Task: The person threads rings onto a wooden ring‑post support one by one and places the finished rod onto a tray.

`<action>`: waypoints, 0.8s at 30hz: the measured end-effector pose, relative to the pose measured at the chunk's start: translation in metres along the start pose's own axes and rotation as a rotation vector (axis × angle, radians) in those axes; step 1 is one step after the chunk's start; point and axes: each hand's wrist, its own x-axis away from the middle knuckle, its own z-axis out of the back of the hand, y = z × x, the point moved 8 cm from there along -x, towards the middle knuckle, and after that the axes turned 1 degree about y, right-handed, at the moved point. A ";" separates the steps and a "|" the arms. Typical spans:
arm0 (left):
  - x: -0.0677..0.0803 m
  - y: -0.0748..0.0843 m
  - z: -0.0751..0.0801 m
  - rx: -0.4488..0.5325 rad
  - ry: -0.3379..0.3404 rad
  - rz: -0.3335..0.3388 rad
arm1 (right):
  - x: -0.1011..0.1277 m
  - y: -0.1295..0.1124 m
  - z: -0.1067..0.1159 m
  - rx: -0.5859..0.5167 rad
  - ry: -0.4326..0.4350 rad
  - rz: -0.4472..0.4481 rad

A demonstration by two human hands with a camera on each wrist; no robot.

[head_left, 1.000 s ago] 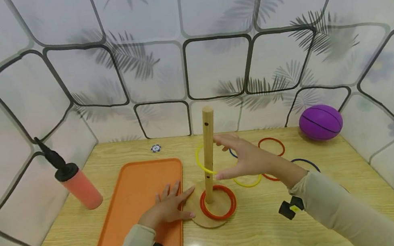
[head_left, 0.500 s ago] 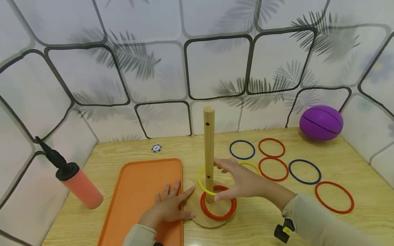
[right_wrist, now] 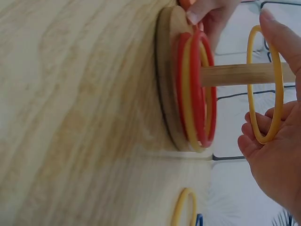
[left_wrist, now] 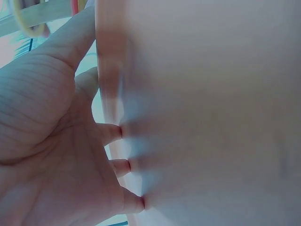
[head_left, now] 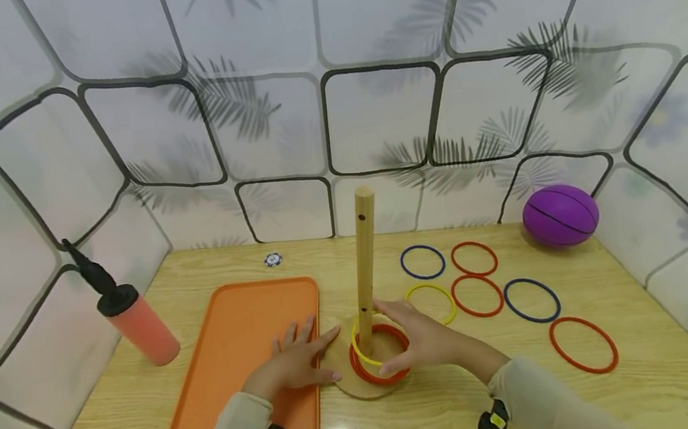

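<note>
A wooden peg [head_left: 365,254] stands upright on a round wooden base [head_left: 348,378]. Red rings [right_wrist: 211,113] lie stacked on that base around the peg, a yellow ring between them. My right hand [head_left: 423,341] pinches another yellow ring [right_wrist: 279,94] between thumb and fingers. The peg passes through this held ring, which hangs above the stack in the right wrist view. My left hand [head_left: 292,366] is spread over the right edge of an orange tray [head_left: 252,306], its fingertips on the tray and its thumb and index finger reaching the base.
Several red, blue and yellow rings lie on the table at right, including a blue ring [head_left: 403,264] and a red ring [head_left: 615,357]. Behind them sits a purple ball [head_left: 561,215]. A pink and black pump [head_left: 143,329] stands at left. A small chip [head_left: 272,259] lies beyond the tray.
My right hand has moved down along the peg with the yellow ring, from about mid-height to near the stack. My left hand has stayed in place.
</note>
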 end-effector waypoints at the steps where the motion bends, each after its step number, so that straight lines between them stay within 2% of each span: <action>1: 0.000 0.000 0.000 0.001 -0.001 0.000 | 0.000 0.003 -0.002 0.006 -0.003 -0.005; 7: 0.000 0.001 0.000 0.006 -0.004 -0.005 | 0.003 0.014 -0.013 0.038 -0.017 -0.024; 15: 0.003 0.002 0.002 0.013 -0.004 -0.001 | 0.005 0.013 -0.020 0.063 -0.007 0.023; 24: 0.002 0.000 0.000 0.019 -0.008 0.004 | 0.009 0.015 -0.024 0.045 -0.019 0.018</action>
